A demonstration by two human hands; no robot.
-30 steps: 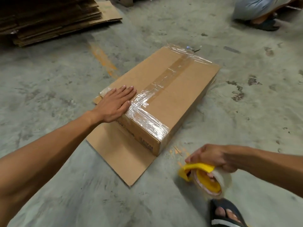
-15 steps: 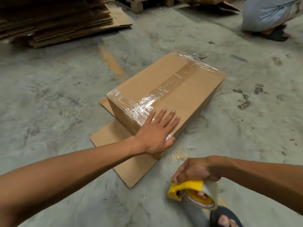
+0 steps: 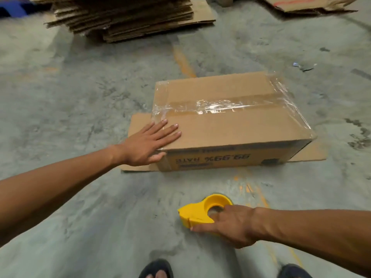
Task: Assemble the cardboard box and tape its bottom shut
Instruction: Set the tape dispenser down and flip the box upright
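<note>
Box point(image 3: 230, 125), empty, looks light and stiff; grip its corners, tape is slick. Left hand point(image 3: 148, 144) lies flat on it; right hand point(image 3: 232, 225) grips dispenser point(image 3: 198, 214)

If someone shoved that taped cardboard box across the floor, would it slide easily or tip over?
The cardboard box looks low and wide, so it would probably slide, not tip. Its open flaps lie spread on the concrete floor, which may drag. The left hand lies flat on it without denting it, so it seems fairly stiff.
</note>
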